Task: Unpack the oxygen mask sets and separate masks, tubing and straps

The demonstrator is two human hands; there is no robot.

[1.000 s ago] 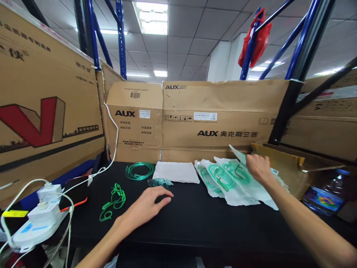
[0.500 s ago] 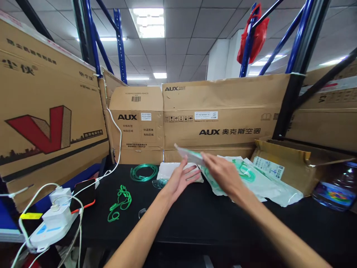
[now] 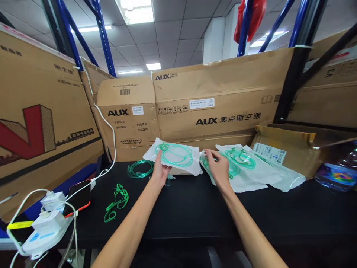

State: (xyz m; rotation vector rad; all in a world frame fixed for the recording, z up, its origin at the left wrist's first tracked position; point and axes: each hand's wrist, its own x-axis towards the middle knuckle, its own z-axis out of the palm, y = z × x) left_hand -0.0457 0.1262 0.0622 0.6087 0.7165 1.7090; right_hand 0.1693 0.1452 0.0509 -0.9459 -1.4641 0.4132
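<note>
My left hand [image 3: 161, 170] grips the left side of a clear-and-white plastic bag [image 3: 181, 167] with a coil of thin green tubing [image 3: 178, 154] inside, thumb on top and fingers beneath. The bag is held up above the black table, facing me. At its right edge, my right hand [image 3: 219, 165] is closed in a pinch on the bag's end. Just beyond that hand lie more bags of green tubing [image 3: 241, 158]. A clear plastic piece [image 3: 169, 179] is partly hidden below the held bag. Left of it lies a loose coil of green tube [image 3: 136, 169].
Tangled green elastic cord [image 3: 118, 203] rests on the black table [image 3: 189, 212]. At left are a phone [image 3: 79, 197] and a power strip [image 3: 46, 234] with white cables. An open carton [image 3: 295, 145] and a water bottle [image 3: 338, 169] stand at right. Cardboard panels [image 3: 178, 126] wall the back.
The bag has turned from nearly edge-on to face me. My left hand, open before, now holds its left side; my right hand has shifted to its right end. The view has tilted slightly.
</note>
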